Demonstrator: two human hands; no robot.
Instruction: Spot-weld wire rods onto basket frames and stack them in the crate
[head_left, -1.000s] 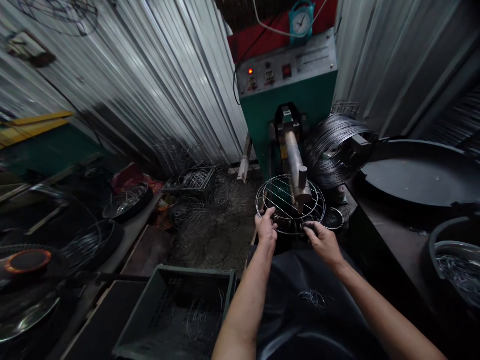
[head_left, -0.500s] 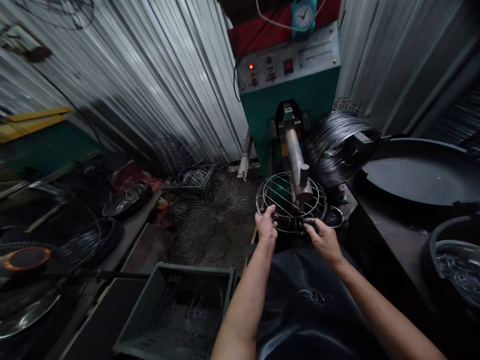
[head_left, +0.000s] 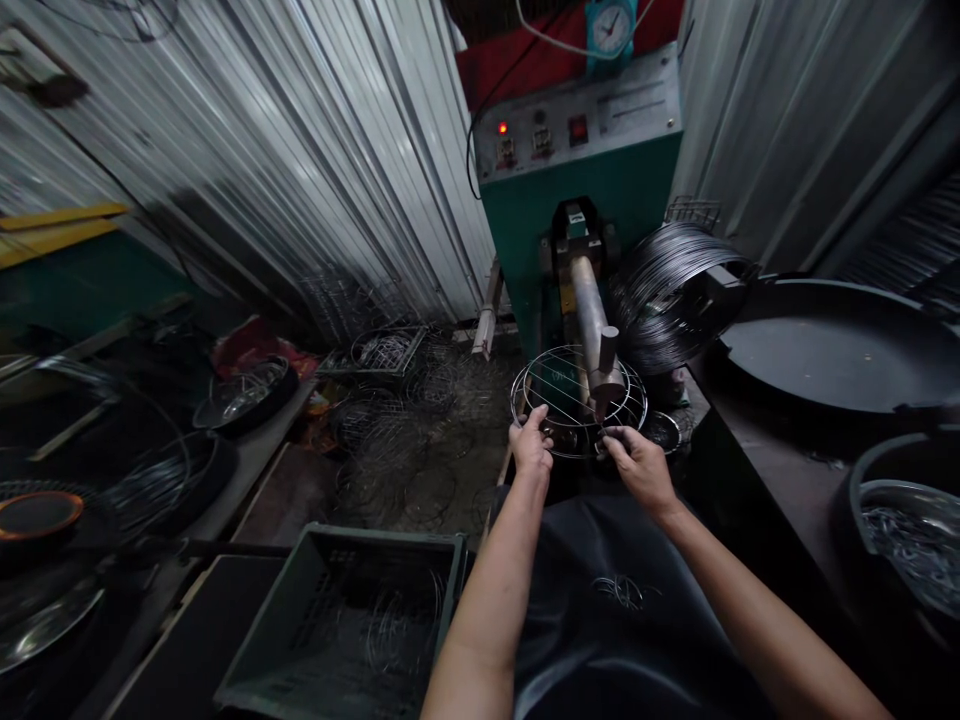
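Observation:
A round wire rack point(head_left: 559, 395) lies under the metal arm point(head_left: 592, 325) of a green machine point(head_left: 581, 190). My left hand point(head_left: 531, 447) grips the rack's near left rim with curled fingers. My right hand point(head_left: 637, 465) pinches the near rim right below the arm's tip. Both forearms reach out over a dark apron on my lap.
A coil of wire point(head_left: 667, 295) sits right of the arm beside a big dark pan point(head_left: 840, 345). A grey crate point(head_left: 352, 620) with wire rings stands at lower left. More wire racks point(head_left: 386, 400) litter the floor. A bowl of small metal parts point(head_left: 911, 535) is at far right.
Both hands have stayed on the rack's near rim and shifted it slightly under the arm. My view has drifted a little to the right.

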